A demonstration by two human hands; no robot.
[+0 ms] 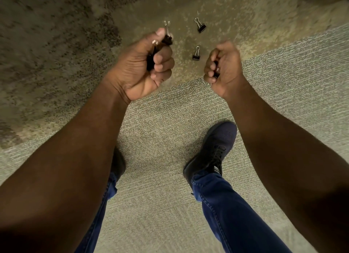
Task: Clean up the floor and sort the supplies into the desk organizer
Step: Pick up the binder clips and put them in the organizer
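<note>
My left hand (145,63) is curled round several black binder clips (167,39); the wire handles of one stick out above my thumb. My right hand (224,65) grips at least one more black binder clip (215,67), mostly hidden by the fingers, with a bit of wire showing below. Two black binder clips lie on the carpet between and beyond my hands: one (196,54) close to my right hand, the other (201,26) farther away. No desk organizer is in view.
The floor is carpet, mottled tan and grey farther off (56,35) and pale woven below (160,111). My right shoe (213,150) and both legs in blue jeans (230,215) stand under my arms.
</note>
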